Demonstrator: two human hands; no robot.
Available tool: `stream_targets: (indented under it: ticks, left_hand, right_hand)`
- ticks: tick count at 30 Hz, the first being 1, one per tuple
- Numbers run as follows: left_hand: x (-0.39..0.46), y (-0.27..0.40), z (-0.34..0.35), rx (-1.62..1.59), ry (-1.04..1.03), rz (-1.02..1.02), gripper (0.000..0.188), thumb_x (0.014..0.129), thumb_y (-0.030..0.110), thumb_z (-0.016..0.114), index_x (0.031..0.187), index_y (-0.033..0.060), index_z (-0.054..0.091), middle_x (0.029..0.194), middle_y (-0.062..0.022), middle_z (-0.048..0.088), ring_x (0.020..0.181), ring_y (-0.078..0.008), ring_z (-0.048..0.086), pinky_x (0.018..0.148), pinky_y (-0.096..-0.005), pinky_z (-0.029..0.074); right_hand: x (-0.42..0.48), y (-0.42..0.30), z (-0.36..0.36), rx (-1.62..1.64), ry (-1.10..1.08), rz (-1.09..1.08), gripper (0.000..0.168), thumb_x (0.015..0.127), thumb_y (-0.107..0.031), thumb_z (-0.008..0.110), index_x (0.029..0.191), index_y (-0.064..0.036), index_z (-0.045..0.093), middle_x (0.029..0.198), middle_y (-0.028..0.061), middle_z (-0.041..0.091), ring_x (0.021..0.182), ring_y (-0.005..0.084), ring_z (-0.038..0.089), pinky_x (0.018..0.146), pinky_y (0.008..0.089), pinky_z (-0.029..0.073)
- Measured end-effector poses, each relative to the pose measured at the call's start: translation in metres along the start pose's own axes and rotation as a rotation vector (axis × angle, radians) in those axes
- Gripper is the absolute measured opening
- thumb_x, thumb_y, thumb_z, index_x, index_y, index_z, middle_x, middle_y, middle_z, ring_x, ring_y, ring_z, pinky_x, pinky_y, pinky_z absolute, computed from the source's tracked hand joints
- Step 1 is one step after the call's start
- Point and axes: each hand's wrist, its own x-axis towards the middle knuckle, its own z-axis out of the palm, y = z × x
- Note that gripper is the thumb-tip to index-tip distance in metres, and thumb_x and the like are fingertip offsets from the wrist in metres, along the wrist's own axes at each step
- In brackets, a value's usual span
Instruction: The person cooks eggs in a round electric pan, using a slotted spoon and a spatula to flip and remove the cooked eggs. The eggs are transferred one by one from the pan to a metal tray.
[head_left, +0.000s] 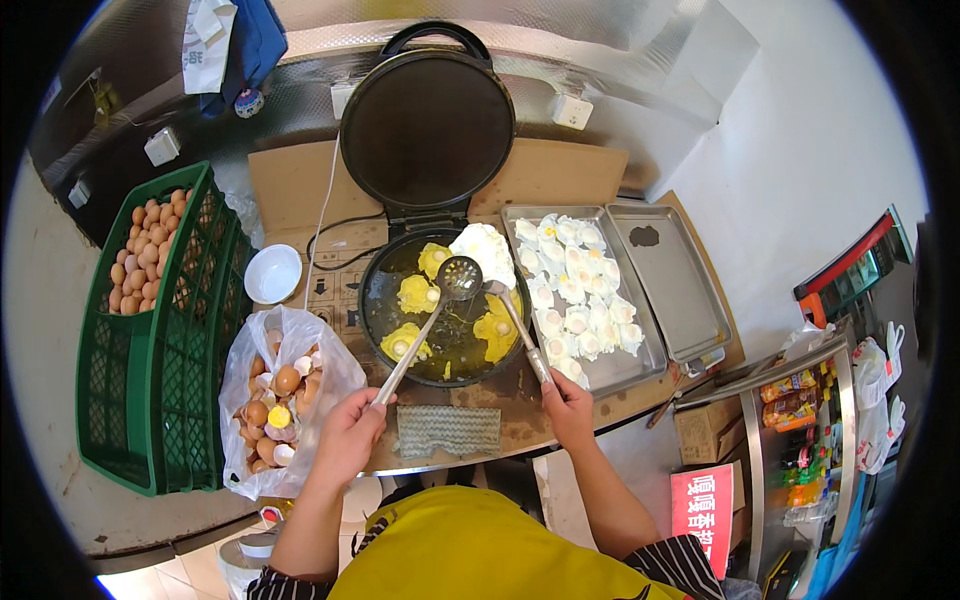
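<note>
My left hand (352, 431) grips the handle of a slotted metal skimmer (460, 278), whose round head is over a round electric griddle (442, 375) with its lid (427, 127) raised. My right hand (568, 409) holds a second metal utensil (529, 341) by its handle; its head touches or lies close to a large white fried egg (484, 251) at the griddle's upper right edge, and its shape is partly hidden. Yellow fried eggs (417, 294) lie in oil on the left of the griddle, and another yellow piece (496, 328) lies on the right.
A metal tray (655, 367) of fried eggs stands right of the griddle, beside another metal tray (675, 277). Left are a green crate (161, 360) of eggs, a white bowl (273, 274) and a plastic bag (240, 352) of eggshells. A folded cloth (448, 431) lies at the front edge.
</note>
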Motion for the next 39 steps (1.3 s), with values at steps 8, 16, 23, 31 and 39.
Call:
stream_targets:
  ticks: [8,16,23,31,39]
  left_hand:
    - [0.002,0.012,0.002,0.003,-0.007,0.013,0.018,0.1,0.011,0.052,0.111,0.0012,0.063,0.065,0.0079,0.043,0.056,-0.0012,0.034,0.05,-0.0193,0.025]
    - [0.002,0.017,0.004,-0.012,-0.015,0.027,0.019,0.099,0.009,0.052,0.111,-0.0001,0.063,0.066,0.0075,0.044,0.057,-0.0015,0.035,0.051,-0.0193,0.026]
    - [-0.003,0.025,0.006,-0.001,-0.016,0.016,0.02,0.099,0.008,0.051,0.112,-0.0007,0.063,0.069,0.0048,0.045,0.058,-0.0034,0.039,0.053,-0.0191,0.03]
    - [-0.003,0.025,0.006,-0.022,-0.021,0.043,0.018,0.1,0.008,0.051,0.11,0.0008,0.064,0.067,0.0075,0.043,0.057,-0.0015,0.034,0.051,-0.0195,0.026]
    - [-0.005,0.029,0.006,0.003,-0.027,0.04,0.019,0.1,0.009,0.051,0.111,0.0007,0.063,0.066,0.0077,0.043,0.057,-0.0014,0.034,0.05,-0.0196,0.026]
  right_hand:
    - [0.006,-0.005,0.0,-0.007,0.011,-0.045,0.034,0.095,-0.009,0.062,0.128,0.0,0.063,0.078,-0.0047,0.058,0.067,0.0027,0.049,0.06,0.0196,0.041]
    - [0.007,-0.007,-0.003,-0.005,0.034,-0.063,0.035,0.096,-0.01,0.062,0.129,0.001,0.063,0.078,-0.0044,0.058,0.067,0.0029,0.049,0.06,0.0194,0.041]
    - [0.008,-0.005,-0.005,-0.003,0.02,-0.089,0.035,0.096,-0.009,0.061,0.13,0.0,0.062,0.077,-0.0055,0.056,0.067,0.0026,0.047,0.06,0.0192,0.04]
    - [0.007,-0.008,-0.006,0.028,0.012,-0.091,0.035,0.097,-0.008,0.061,0.131,-0.001,0.062,0.076,-0.0053,0.055,0.067,0.0027,0.047,0.059,0.0193,0.039]
    - [0.006,-0.005,-0.003,0.013,0.032,-0.124,0.035,0.098,-0.008,0.057,0.131,0.004,0.06,0.071,-0.0047,0.051,0.059,0.0029,0.044,0.052,0.0187,0.034]
